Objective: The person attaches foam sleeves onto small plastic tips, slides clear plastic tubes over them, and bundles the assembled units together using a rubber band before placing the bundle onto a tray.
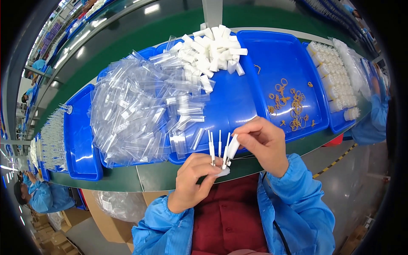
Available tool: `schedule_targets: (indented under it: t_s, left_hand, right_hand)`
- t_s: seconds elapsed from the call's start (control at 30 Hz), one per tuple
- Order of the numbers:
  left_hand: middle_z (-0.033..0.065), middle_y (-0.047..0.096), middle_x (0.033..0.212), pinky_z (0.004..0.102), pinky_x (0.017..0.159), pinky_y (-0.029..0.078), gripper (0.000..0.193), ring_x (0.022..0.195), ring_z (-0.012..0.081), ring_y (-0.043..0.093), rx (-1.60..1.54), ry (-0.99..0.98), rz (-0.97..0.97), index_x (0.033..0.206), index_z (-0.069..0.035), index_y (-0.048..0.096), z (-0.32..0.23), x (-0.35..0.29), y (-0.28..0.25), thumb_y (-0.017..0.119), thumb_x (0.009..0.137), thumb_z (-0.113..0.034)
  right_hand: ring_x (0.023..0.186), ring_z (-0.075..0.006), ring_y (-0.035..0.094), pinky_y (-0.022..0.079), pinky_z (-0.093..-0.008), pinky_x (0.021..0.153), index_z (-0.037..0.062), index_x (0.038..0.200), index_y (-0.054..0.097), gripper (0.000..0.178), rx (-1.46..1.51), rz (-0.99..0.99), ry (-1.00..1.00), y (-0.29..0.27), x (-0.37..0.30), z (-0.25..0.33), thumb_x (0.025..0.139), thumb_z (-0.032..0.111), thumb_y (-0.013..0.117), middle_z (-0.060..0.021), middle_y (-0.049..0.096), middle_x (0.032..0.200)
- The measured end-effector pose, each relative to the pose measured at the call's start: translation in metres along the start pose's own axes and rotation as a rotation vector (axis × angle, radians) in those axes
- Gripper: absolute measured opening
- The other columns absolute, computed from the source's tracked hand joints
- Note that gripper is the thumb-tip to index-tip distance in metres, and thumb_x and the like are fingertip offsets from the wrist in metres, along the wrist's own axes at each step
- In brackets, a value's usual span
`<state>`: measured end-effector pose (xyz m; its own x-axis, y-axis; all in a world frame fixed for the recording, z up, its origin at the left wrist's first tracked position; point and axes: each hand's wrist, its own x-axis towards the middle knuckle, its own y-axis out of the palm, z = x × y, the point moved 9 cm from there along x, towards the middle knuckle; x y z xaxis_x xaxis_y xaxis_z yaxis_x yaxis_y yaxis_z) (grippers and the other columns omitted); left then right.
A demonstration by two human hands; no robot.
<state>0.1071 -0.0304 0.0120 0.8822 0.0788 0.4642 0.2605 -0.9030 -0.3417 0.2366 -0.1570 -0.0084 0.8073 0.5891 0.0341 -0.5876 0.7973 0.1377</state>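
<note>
My left hand (193, 178) is closed on the base of a small white part with several thin upright prongs (223, 172), held just above the table's near edge. Between the thumb and fingers of my right hand (267, 146) is a short white tube (233, 146). It stands tilted at the rightmost prong; whether it is around the prong or only beside it I cannot tell. Beyond my hands, a pile of similar white tubes (212, 49) lies across the back of the blue trays. A large heap of clear plastic sleeves (127, 110) fills the tray to the left.
Tan rubber bands (296, 108) lie scattered in the right blue tray (272, 46). White parts in stacked rows (333, 76) stand beyond it. Many pronged white parts (53, 136) stand at far left, past another blue tray (80, 155). Co-workers in blue (49, 197) sit along the table.
</note>
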Motion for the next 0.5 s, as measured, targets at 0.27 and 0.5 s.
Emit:
schedule_targets:
  t_s: [0.27,0.5]
  left_hand:
    - [0.0153,0.07,0.107,0.0348,0.07,0.055,0.038,0.086,0.0291,0.068,0.096,0.106,-0.141,0.104,-0.006,0.062,-0.005,-0.002,-0.011,0.077,0.073,0.01]
    - [0.0151,0.069,0.107,0.0359,0.071,0.055,0.041,0.086,0.0306,0.067,0.119,0.128,-0.154,0.109,-0.002,0.063,0.002,-0.009,-0.006,0.078,0.072,0.009]
  right_hand:
    - [0.089,-0.0141,0.068,0.055,-0.0262,0.078,-0.0018,0.099,0.067,0.009,-0.091,0.097,0.017,0.022,-0.009,-0.004,0.091,0.002,0.07,-0.0088,0.068,0.097]
    - [0.073,-0.0196,0.058,0.049,-0.0313,0.066,0.0076,0.109,0.066,0.022,-0.948,-0.116,-0.386,-0.02,0.095,0.052,0.088,0.013,0.071,-0.0069,0.064,0.089]
